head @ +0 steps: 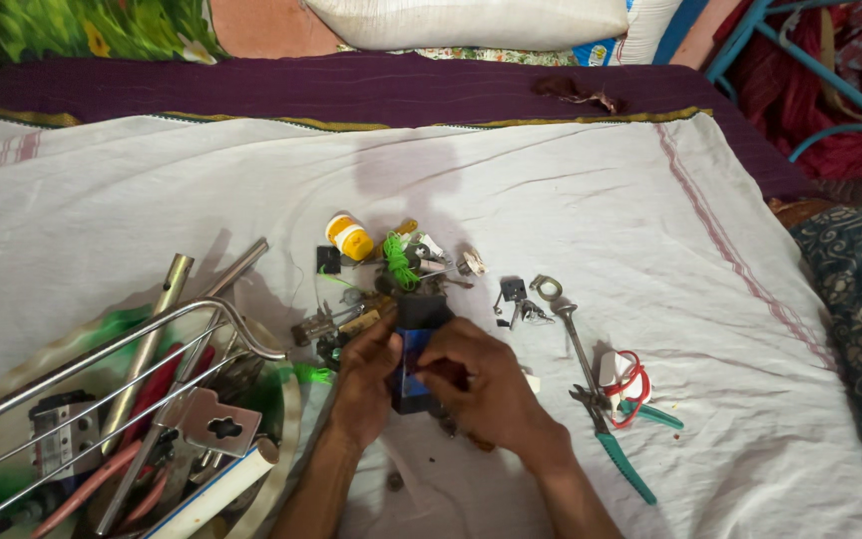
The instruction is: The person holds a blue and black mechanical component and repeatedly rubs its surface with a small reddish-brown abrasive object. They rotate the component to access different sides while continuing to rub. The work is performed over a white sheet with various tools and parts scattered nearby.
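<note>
Both forearms come up from the near edge of the view, and the two hands meet on a small dark box-shaped block with a blue face (413,364). It stands with its long axis running away from the person, the blue face turned towards the camera and the dark upper end pointing towards a tangle of green cord (398,261) beyond it. The left hand (366,384) has its grip wrapped round the block's left side, thumb on top. The right hand (481,384) is clenched on the right side, fingers curled over the front. The block is held just above a white cloth with thin red stripes (650,230) spread over a bed.

Beyond the block, past the green cord, lies a small white bottle with a yellow cap (349,237). Right of the block lies a slim steel tool with a ring end (563,317); further right, green-handled pliers (613,439) and a red-handled scissors (631,384). Left of the block, well apart, a round tray (291,399) holds steel tubes (157,324), a bent wire rack (102,364) and a white plastic pipe (216,489).
</note>
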